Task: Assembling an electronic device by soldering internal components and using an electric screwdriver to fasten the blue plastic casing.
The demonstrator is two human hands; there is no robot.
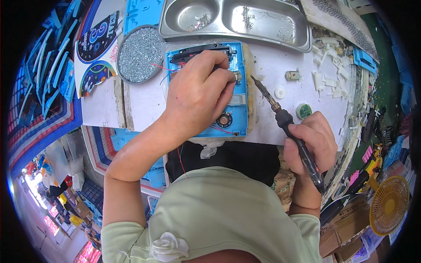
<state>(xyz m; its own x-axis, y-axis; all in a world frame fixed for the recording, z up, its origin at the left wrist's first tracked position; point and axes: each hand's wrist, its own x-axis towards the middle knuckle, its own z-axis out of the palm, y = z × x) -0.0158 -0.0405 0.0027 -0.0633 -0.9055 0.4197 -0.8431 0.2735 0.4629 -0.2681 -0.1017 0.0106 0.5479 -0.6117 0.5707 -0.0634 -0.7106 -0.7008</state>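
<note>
My left hand [197, 92] is over an open blue plastic casing [240, 125], its fingers closed in a pinch near the upper part. What they hold is hidden behind the knuckles. A black strip-shaped part [188, 54] lies along the casing's far edge, and a small round speaker [224, 119] sits near its close end. Thin red and blue wires [160, 67] stick out to the left. My right hand [312, 142] is wrapped round the black handle of a soldering iron [284, 117]. The iron's tip points up and left, just right of the casing and apart from it.
A round dish of small screws [139, 55] stands at left, a divided metal tray [267, 40] behind. Right of the casing lie a small motor [292, 76], a white disc [279, 92], a green roll [303, 111] and several white plastic parts [331, 81]. Blue parts [48, 65] fill a basket.
</note>
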